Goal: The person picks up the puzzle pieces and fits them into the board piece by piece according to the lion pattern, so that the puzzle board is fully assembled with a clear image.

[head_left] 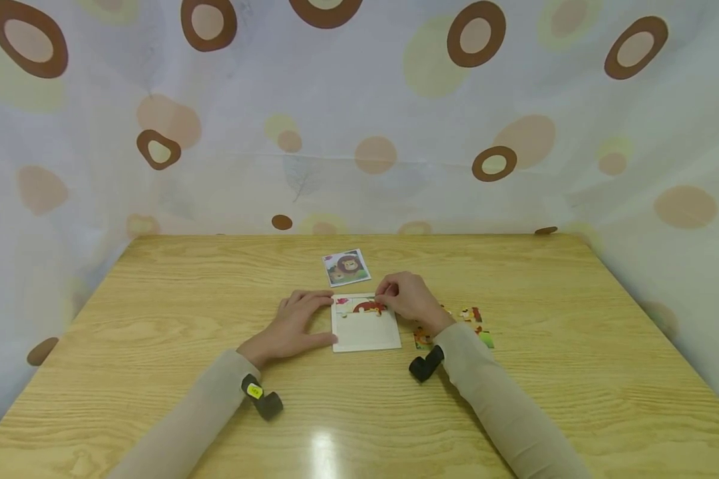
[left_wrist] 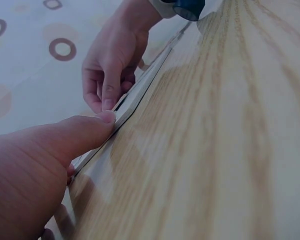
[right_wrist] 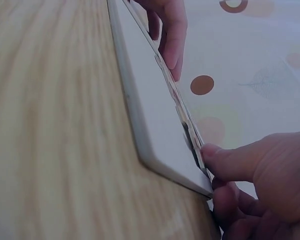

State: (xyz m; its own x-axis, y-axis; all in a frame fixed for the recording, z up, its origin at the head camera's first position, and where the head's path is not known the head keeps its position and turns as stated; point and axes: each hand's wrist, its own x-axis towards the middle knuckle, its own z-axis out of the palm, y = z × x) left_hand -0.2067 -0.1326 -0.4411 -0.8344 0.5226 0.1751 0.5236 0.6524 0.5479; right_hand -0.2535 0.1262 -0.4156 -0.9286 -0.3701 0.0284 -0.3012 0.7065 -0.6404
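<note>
A white square puzzle tray (head_left: 367, 332) lies on the table, with a row of joined lion-picture pieces (head_left: 359, 306) along its far side. My left hand (head_left: 296, 326) rests at the tray's left side, fingers stretched to the far left corner and thumb on the left edge nearer me. In the left wrist view its thumb (left_wrist: 85, 135) touches the rim. At the tray's far right corner, my right hand (head_left: 409, 297) pinches a puzzle piece, mostly hidden by the fingers. The right wrist view shows the right thumb (right_wrist: 230, 162) on the top row, other fingers curled at the tray's edge.
A lion picture card (head_left: 346, 267) lies just beyond the tray. Several loose puzzle pieces (head_left: 484, 336) are spread to the right, partly covered by my right wrist and forearm. A patterned curtain (head_left: 359, 133) hangs behind the wooden table (head_left: 216, 279).
</note>
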